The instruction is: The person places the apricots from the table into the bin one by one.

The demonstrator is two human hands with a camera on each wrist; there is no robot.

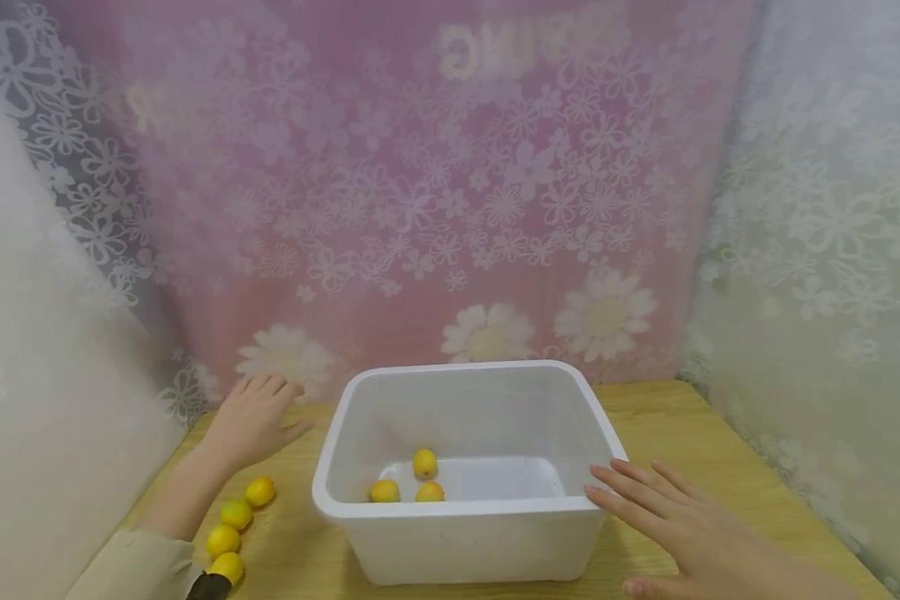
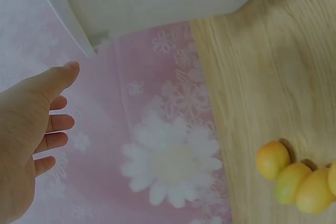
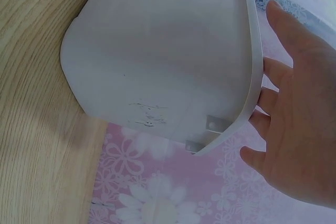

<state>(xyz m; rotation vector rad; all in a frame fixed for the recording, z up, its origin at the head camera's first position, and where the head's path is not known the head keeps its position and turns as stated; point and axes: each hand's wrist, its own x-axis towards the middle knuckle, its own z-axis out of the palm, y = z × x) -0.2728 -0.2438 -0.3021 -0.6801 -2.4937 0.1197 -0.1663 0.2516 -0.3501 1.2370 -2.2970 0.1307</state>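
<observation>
A white plastic bin (image 1: 472, 508) stands at the middle of the table in the head view, with three yellow lemons (image 1: 424, 463) on its floor toward the left. My left hand (image 1: 253, 422) hovers left of the bin, thumb apart from the loosely bent fingers, holding nothing. Nearer me, below that hand, several more lemons (image 1: 223, 541) form a row on the table; the left wrist view shows part of this row of lemons (image 2: 272, 160). On the other side, my right hand (image 1: 671, 517) has its fingertips at the bin's right rim, fingers extended, not gripping it.
The wooden table (image 1: 652, 425) runs back to a pink flowered curtain (image 1: 420, 208). Pale flowered sheets (image 1: 817, 275) hang along the right and left sides. A dark band (image 1: 208, 586) sits at the left wrist, beside the nearest lemon.
</observation>
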